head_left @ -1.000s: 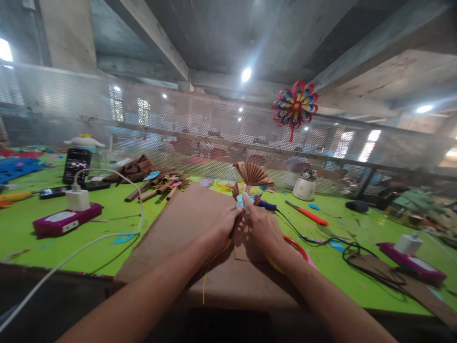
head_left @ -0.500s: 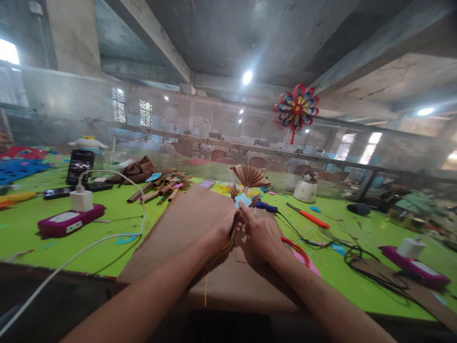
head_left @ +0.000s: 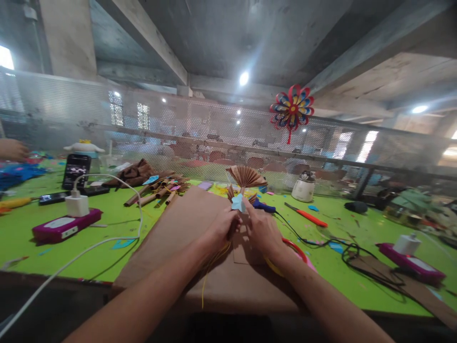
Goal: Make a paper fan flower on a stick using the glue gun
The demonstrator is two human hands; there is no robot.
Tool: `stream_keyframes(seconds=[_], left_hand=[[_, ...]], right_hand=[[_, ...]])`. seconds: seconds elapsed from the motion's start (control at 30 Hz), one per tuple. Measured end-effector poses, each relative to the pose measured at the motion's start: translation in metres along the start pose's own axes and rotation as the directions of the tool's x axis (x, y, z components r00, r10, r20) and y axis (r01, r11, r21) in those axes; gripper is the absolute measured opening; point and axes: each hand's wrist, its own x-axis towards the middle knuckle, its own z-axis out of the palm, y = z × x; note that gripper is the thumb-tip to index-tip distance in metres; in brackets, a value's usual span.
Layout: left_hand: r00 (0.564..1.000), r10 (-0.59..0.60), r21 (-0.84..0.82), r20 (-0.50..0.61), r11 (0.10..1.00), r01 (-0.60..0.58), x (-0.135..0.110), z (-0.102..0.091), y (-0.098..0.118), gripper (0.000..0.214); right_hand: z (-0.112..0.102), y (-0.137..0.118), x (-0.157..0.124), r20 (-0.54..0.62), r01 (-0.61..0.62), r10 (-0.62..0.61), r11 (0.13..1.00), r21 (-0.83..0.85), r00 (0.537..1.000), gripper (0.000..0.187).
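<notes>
Over the brown board, my left hand (head_left: 222,229) is closed around the lower part of a brown paper craft piece; most of that part is hidden by the fingers. A pleated brown paper fan (head_left: 246,176) spreads out at its far end, with smaller pleats below. On the front sits a light blue paper flower (head_left: 237,203), tilted. My right hand (head_left: 264,232) has its index finger at the flower's right edge, the other fingers curled in. Thin yellow string (head_left: 203,286) hangs beneath my left hand.
A blue-handled corded tool (head_left: 263,206) lies just beyond my right hand, and an orange-handled tool (head_left: 310,218) further right. Red-handled scissors (head_left: 294,247) are partly under my right forearm. Rolled brown papers (head_left: 157,193) lie left. Purple power strips (head_left: 66,227) flank the board. Another person's hand (head_left: 13,150) shows far left.
The blue flower has tipped and now shows more edge-on. My right index finger has shifted from its face to its right edge. Another person's hand has come further in at the left.
</notes>
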Motion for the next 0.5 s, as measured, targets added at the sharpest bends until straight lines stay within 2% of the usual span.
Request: stream_keyframes(seconds=[0.2, 0.3, 0.5], left_hand=[[0.999, -0.045, -0.097, -0.010, 0.994, 0.044, 0.004, -0.007, -0.001, 0.008], [0.999, -0.026, -0.122, -0.020, 0.992, 0.023, 0.006, -0.010, 0.000, 0.010], [0.998, 0.058, -0.118, 0.022, 0.991, -0.054, 0.006, -0.010, -0.001, 0.009]], right_hand=[[0.005, -0.014, -0.005, 0.043, 0.080, -0.081, 0.997, 0.011, 0.996, 0.062], [0.009, -0.017, -0.007, 0.051, 0.115, -0.116, 0.993, 0.036, 0.992, 0.063], [0.009, -0.016, -0.009, -0.097, 0.127, -0.117, 0.987, 0.102, 0.988, 0.061]])
